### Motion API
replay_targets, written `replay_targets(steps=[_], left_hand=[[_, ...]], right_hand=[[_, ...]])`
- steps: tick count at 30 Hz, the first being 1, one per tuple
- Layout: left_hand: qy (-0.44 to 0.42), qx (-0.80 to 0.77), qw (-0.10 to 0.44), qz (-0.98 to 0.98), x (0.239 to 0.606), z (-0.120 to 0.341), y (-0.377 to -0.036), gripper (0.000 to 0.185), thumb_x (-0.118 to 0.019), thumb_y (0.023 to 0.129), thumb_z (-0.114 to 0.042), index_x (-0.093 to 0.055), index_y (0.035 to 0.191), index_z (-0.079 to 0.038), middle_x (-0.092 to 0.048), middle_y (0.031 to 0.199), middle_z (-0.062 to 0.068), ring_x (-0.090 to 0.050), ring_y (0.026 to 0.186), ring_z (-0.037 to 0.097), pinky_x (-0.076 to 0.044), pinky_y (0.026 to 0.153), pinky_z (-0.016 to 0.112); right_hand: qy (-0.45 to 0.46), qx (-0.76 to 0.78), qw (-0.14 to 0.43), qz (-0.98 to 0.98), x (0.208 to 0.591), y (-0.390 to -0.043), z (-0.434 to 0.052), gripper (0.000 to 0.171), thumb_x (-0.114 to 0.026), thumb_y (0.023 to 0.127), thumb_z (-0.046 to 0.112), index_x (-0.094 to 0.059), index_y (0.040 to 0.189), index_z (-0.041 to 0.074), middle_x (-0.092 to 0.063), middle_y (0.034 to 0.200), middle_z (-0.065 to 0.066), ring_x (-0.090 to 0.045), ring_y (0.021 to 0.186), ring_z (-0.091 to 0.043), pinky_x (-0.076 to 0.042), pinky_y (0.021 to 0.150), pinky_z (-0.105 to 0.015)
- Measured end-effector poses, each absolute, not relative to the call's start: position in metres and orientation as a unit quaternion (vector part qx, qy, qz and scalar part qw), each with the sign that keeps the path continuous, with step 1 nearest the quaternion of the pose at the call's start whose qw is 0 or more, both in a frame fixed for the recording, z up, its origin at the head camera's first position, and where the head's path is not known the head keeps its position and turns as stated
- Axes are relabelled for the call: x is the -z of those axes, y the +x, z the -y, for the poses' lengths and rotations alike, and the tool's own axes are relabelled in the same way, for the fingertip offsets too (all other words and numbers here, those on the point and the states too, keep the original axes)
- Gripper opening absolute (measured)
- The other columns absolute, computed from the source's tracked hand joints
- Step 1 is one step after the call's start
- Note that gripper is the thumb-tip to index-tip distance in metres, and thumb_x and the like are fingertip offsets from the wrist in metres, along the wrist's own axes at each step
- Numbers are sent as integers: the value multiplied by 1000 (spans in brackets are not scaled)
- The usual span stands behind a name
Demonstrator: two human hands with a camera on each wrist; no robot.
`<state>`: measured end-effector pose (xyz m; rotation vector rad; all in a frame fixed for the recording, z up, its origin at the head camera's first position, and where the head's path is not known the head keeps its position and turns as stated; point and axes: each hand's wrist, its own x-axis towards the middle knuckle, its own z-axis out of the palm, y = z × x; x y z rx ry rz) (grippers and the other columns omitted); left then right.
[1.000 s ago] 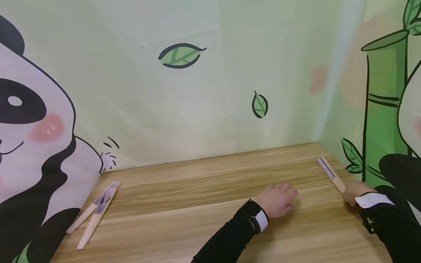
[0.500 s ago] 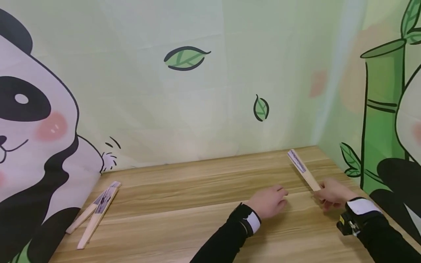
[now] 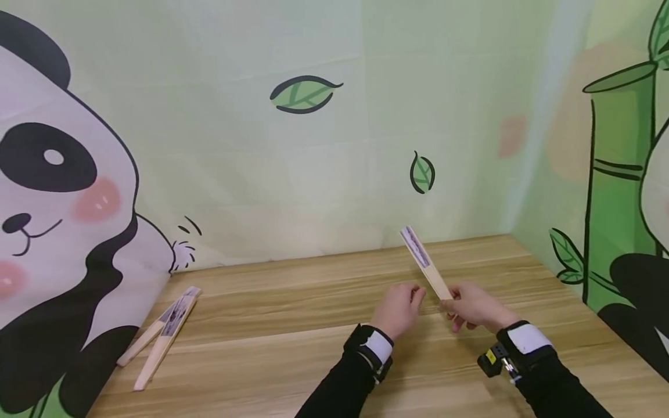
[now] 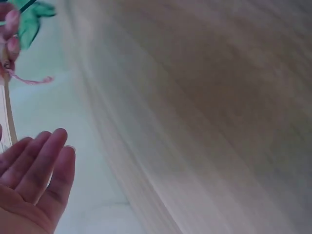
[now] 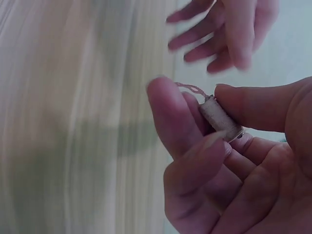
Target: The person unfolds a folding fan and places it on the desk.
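My right hand (image 3: pixel 467 306) grips the handle end of a closed folding fan (image 3: pixel 423 262) with pale wooden ribs and a printed edge, held tilted up and to the left above the wooden table (image 3: pixel 292 354). In the right wrist view my fingers (image 5: pixel 195 146) curl round the fan's pivot end (image 5: pixel 220 119), where a thin pink cord hangs. My left hand (image 3: pixel 399 307) hovers just left of the fan with straight relaxed fingers (image 4: pixel 36 168), holding nothing. The fan's rib (image 4: pixel 9 117) shows beside it in the left wrist view.
Two more closed folding fans (image 3: pixel 162 334) lie at the table's left, by the panda-print backdrop (image 3: pixel 63 232). The backdrop walls in the table at the back, left and right, with bamboo (image 3: pixel 611 191) painted on the right side.
My right hand has lifted the fan from the table's right edge and carried it left toward the middle. My left hand has risen off the table and drawn near it.
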<state>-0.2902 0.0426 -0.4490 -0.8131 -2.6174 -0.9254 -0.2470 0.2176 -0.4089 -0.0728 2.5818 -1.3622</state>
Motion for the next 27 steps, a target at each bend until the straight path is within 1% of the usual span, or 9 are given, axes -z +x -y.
replay_targets(steps=[2, 4, 7, 9, 12, 14, 19, 23, 27], left_hand=[[-240, 387, 109, 884, 446, -34, -293, 28, -53, 102, -27, -71, 92, -9, -55, 65, -8, -49, 57, 4, -41, 53, 20], [-201, 458, 89, 861, 443, -25, -296, 31, -52, 102, -27, -71, 94, -4, -60, 67, -1, -52, 56, 6, -42, 51, 20], [-145, 553, 71, 817, 436, -11, -299, 33, -52, 102, -27, -71, 102, 0, -67, 76, 10, -61, 59, 11, -49, 54, 23], [-126, 599, 68, 788, 432, -2, -300, 33, -52, 102, -26, -69, 104, 3, -69, 81, 17, -67, 62, 17, -55, 58, 29], [-115, 640, 69, 757, 428, 12, -301, 32, -52, 103, -23, -68, 106, 5, -70, 82, 17, -70, 66, 25, -58, 66, 39], [-110, 658, 65, 742, 424, 20, -301, 32, -52, 103, -22, -68, 107, 5, -71, 83, 15, -71, 69, 26, -57, 70, 43], [-85, 678, 66, 728, 418, 42, -302, 32, -54, 101, -25, -68, 108, 4, -72, 85, 10, -71, 73, 20, -56, 77, 42], [-69, 696, 71, 711, 417, 59, -304, 31, -56, 100, -23, -68, 111, 4, -73, 87, 13, -71, 74, 21, -56, 77, 38], [-63, 713, 77, 695, 416, 75, -302, 32, -58, 100, -22, -67, 112, 6, -73, 89, 16, -72, 75, 23, -56, 76, 35]], right_hand=[[-29, 467, 107, -877, 407, -249, -201, 16, -58, 95, 10, -58, 100, -6, -59, 73, -9, -62, 53, -17, -34, 43, -21], [-36, 471, 105, -875, 406, -251, -186, 15, -58, 96, 9, -58, 100, -5, -59, 73, -9, -63, 54, -18, -35, 43, -22], [-47, 472, 102, -874, 402, -252, -166, 14, -58, 96, 10, -60, 101, -3, -60, 73, -11, -63, 54, -19, -37, 44, -23], [-57, 474, 100, -873, 399, -254, -154, 14, -57, 97, 10, -61, 101, -2, -60, 74, -11, -63, 54, -19, -38, 45, -24], [-70, 479, 100, -870, 395, -255, -138, 15, -57, 98, 11, -61, 103, -2, -60, 74, -13, -63, 54, -20, -38, 45, -25], [-74, 485, 101, -865, 393, -256, -128, 14, -58, 98, 11, -62, 103, -1, -60, 75, -13, -63, 54, -21, -38, 45, -24], [-84, 502, 106, -855, 390, -257, -104, 14, -59, 97, 12, -63, 104, 1, -61, 76, -14, -64, 55, -24, -37, 45, -25], [-97, 512, 108, -847, 389, -259, -87, 15, -60, 97, 14, -63, 104, 1, -61, 76, -14, -63, 54, -23, -37, 44, -25], [-112, 535, 123, -828, 391, -262, -72, 14, -59, 97, 14, -61, 103, 1, -61, 78, -15, -64, 55, -22, -36, 45, -24]])
